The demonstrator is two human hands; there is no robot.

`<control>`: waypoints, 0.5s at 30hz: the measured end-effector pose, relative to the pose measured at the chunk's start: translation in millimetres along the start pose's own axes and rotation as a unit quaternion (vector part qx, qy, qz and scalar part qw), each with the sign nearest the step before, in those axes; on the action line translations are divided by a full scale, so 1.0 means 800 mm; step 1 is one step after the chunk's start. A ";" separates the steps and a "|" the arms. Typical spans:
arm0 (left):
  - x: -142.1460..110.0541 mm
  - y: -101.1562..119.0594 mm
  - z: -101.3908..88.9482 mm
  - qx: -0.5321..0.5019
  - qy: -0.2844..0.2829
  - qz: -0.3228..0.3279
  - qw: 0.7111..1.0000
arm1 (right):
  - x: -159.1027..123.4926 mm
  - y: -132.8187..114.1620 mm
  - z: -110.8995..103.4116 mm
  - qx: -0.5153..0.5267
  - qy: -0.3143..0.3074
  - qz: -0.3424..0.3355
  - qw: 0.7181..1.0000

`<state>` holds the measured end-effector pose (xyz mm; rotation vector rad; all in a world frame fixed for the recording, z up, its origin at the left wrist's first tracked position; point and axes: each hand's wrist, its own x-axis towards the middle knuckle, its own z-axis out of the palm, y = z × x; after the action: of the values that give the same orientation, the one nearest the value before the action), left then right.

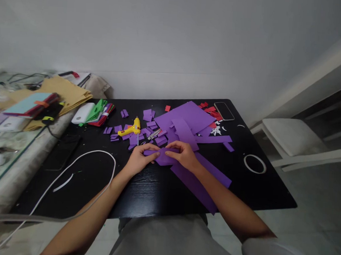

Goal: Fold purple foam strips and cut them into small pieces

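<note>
Both hands pinch one piece of purple paper (163, 158) just above the black table. My left hand (142, 156) grips its left end between thumb and fingers. On the other side, my right hand (184, 154) presses it with thumb and forefinger, close to the left thumb. The piece appears folded along its upper edge. Under my right wrist lies a wide purple sheet (201, 183), and purple strips (184, 133) cross behind the hand. Beyond the left hand are scissors (153, 134), partly covered by paper, and a yellow glue gun (130, 128) among small purple cut pieces (149, 114).
Red scraps (214, 113), white scraps (216, 129) and a phone (224, 111) lie at the back right. A white ring (255, 164) sits at the right. A white cable (114, 166) loops over my left forearm. Bundled coloured paper (97, 113) is at the left; a white chair (294, 137) stands beyond.
</note>
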<state>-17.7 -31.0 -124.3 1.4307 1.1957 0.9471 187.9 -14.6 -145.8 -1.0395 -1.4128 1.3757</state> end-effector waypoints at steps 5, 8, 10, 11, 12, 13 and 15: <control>0.000 0.000 0.000 -0.001 0.020 -0.002 1.000 | -0.001 0.000 0.001 0.005 0.010 -0.001 1.000; 0.000 -0.003 -0.001 0.005 0.022 -0.001 1.000 | 0.000 0.001 0.001 0.008 0.016 0.000 1.000; 0.001 -0.005 -0.003 0.005 0.021 0.001 1.000 | 0.000 0.000 0.001 0.006 0.019 0.002 1.000; 0.001 -0.006 -0.003 0.002 0.018 0.005 1.000 | 0.000 -0.001 0.001 0.004 0.020 0.003 1.000; 0.001 -0.007 -0.004 -0.002 0.016 0.009 1.000 | -0.001 -0.002 0.001 0.000 0.021 0.004 1.000; 0.001 -0.008 -0.004 -0.008 0.013 0.014 1.000 | -0.001 -0.004 0.001 -0.004 0.022 0.004 1.000; 0.002 -0.008 -0.005 -0.021 0.008 0.021 1.000 | -0.002 -0.006 0.001 -0.008 0.025 0.004 1.000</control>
<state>-22.2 -28.9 -129.8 1.4222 1.1538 1.0084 187.7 -16.6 -140.9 -1.0839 -1.3868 1.3357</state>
